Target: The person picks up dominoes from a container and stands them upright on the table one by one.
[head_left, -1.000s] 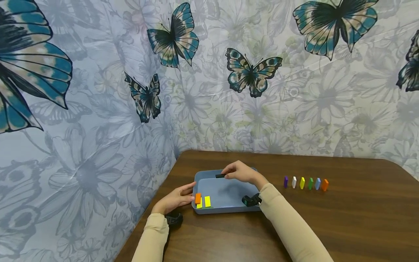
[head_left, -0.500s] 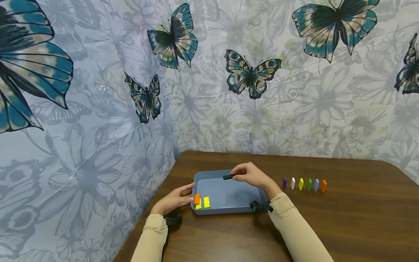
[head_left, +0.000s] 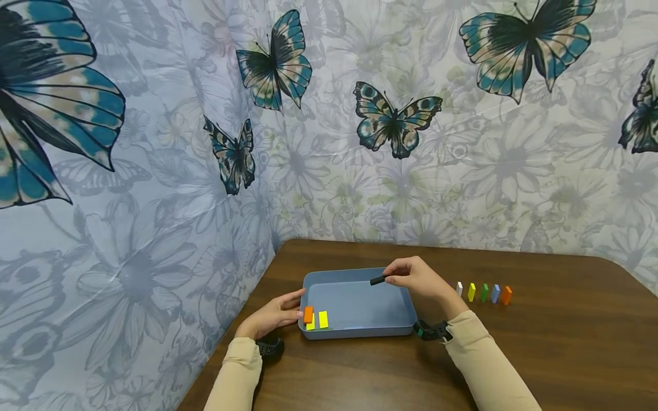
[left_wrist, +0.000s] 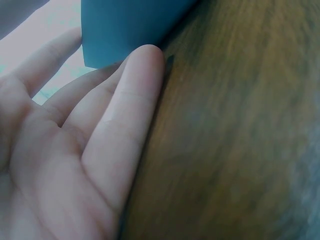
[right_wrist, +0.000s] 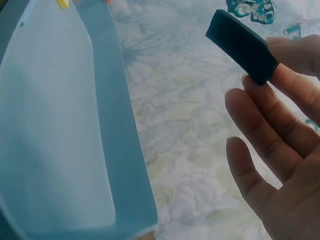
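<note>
Between thumb and fingertips, my right hand [head_left: 420, 281] pinches a black domino [right_wrist: 242, 46], held above the right part of the blue tray [head_left: 360, 331]. The black domino tilts in the right wrist view, its far end free of the fingers. My left hand [head_left: 275, 315] rests with fairly straight fingers against the tray's left side; the left wrist view has the thumb [left_wrist: 127, 100] beside the tray's corner. Inside the tray's front left corner lie an orange domino [head_left: 308, 314], a yellow domino partly under it, and another yellow domino [head_left: 323, 319].
Right of the tray, a spaced row of upright dominoes stands on the brown table [head_left: 565, 342]: white [head_left: 459, 289], yellow [head_left: 471, 292], green [head_left: 484, 293], blue [head_left: 495, 293] and orange [head_left: 506, 295]. The butterfly-patterned wall covering [head_left: 329, 188] rises behind the table's back edge.
My right hand has carried the black domino rightward across the tray. The purple domino at the row's left end is now hidden behind my right hand. My left hand stays at the tray's side.
</note>
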### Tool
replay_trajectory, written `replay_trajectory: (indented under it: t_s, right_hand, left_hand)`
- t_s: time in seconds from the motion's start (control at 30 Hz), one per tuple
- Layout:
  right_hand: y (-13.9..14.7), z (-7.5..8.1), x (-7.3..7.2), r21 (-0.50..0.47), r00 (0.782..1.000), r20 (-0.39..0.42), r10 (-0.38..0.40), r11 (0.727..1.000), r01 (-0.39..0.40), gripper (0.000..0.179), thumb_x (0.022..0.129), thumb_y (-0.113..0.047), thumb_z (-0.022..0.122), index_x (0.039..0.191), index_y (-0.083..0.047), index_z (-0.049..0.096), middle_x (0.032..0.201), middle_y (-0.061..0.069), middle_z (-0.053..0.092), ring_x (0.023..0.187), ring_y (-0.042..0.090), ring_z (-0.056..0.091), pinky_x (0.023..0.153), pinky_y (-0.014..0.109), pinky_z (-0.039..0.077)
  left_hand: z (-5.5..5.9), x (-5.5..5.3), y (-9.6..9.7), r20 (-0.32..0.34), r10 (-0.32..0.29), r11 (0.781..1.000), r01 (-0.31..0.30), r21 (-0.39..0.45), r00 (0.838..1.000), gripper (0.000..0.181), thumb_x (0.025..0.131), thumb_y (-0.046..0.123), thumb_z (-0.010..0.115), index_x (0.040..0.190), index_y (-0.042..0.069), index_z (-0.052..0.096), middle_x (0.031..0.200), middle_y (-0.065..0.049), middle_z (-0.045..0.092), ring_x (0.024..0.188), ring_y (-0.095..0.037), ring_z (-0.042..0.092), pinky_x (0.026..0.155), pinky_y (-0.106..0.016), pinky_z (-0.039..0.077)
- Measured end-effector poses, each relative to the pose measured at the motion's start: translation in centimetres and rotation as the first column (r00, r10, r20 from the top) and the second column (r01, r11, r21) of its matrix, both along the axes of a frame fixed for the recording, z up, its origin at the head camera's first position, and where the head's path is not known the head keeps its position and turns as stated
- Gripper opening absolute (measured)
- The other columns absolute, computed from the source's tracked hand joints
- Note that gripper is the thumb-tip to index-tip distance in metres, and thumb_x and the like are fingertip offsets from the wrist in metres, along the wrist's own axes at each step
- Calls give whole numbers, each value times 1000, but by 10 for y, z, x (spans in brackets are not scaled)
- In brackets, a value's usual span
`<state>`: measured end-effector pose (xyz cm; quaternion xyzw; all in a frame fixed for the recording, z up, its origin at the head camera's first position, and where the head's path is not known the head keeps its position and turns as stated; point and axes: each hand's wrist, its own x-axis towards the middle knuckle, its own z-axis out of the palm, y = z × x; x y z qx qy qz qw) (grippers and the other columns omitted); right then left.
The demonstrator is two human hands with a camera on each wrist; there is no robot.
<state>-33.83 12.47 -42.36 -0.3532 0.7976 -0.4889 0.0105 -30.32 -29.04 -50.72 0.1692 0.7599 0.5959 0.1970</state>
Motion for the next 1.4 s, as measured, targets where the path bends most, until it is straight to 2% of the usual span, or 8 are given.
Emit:
replay_trajectory:
  t_s: [0.23, 0.47, 0.6, 0.7, 0.9, 1.07, 1.17, 1.4]
  right_hand:
    - [22, -1, 4, -33, 1000, -30, -10, 999, 9, 17, 95, -9, 68, 107, 2, 74, 104, 16, 71, 87, 6, 70, 77, 22, 58]
    - [41, 0, 14, -62, 999, 15, -39, 997, 40, 21, 93, -7, 70, 109, 7, 67, 106, 22, 71, 91, 14, 74, 81, 27, 61]
    - [50, 1, 21, -63, 996, 38, -83, 994, 86, 20, 92, -8, 72, 103, 7, 63, 102, 22, 72, 88, 14, 75, 53, 23, 53]
    - [57, 0, 26, -49, 991, 28, -130, 990, 131, 18, 92, -10, 72, 100, 4, 64, 98, 20, 73, 83, 10, 74, 41, 24, 41]
    - [70, -5, 34, -48, 985, 14, -171, 984, 172, 16, 93, -10, 71, 101, 4, 67, 90, 6, 75, 70, 8, 68, 52, 31, 54]
    - [82, -9, 37, -29, 981, -27, -193, 981, 192, 15, 94, -12, 70, 102, 0, 70, 75, -5, 70, 62, 12, 63, 53, 28, 49]
    - [89, -13, 38, -25, 980, -46, -196, 980, 195, 14, 94, -11, 69, 102, 0, 71, 83, -5, 72, 69, 11, 67, 57, 26, 52]
    - [106, -21, 37, -16, 977, -49, -205, 979, 205, 16, 97, -10, 66, 108, 0, 71, 102, 11, 74, 88, 8, 71, 70, 28, 60]
  left_hand:
    - [-1, -1, 0, 2, 5, 1000, -5, 1, 1000, 81, 99, 23, 65, 161, 8, 17, 163, -28, 19, 149, -42, 28, 111, -39, 46]
    - [-3, -3, -3, 5, 2, 1000, -2, 9, 1000, 82, 97, 24, 68, 161, 9, 19, 164, -28, 19, 149, -41, 30, 111, -38, 47]
    - [-4, -4, -4, 1, -11, 1000, 11, 9, 1000, 82, 98, 24, 66, 161, 8, 17, 163, -29, 18, 149, -42, 28, 111, -39, 46]
    - [-3, -4, -5, -3, -17, 1000, 17, 12, 1000, 82, 99, 24, 66, 161, 7, 16, 163, -30, 17, 149, -43, 28, 111, -39, 46]
    - [-1, -5, -6, 3, -26, 1000, 26, 15, 1000, 81, 99, 22, 65, 161, 8, 16, 163, -30, 16, 149, -43, 27, 111, -38, 46]
    - [0, -4, -6, -7, -21, 1000, 21, 5, 1000, 79, 100, 22, 63, 161, 7, 15, 163, -30, 17, 149, -43, 27, 111, -39, 46]
    - [0, -3, -5, -2, -16, 1000, 16, 4, 1000, 80, 100, 22, 64, 161, 7, 15, 163, -30, 16, 149, -43, 27, 111, -39, 46]
    - [-1, -3, -2, 9, -9, 1000, 9, 13, 1000, 77, 100, 19, 63, 161, 8, 17, 164, -28, 17, 149, -42, 28, 112, -39, 46]
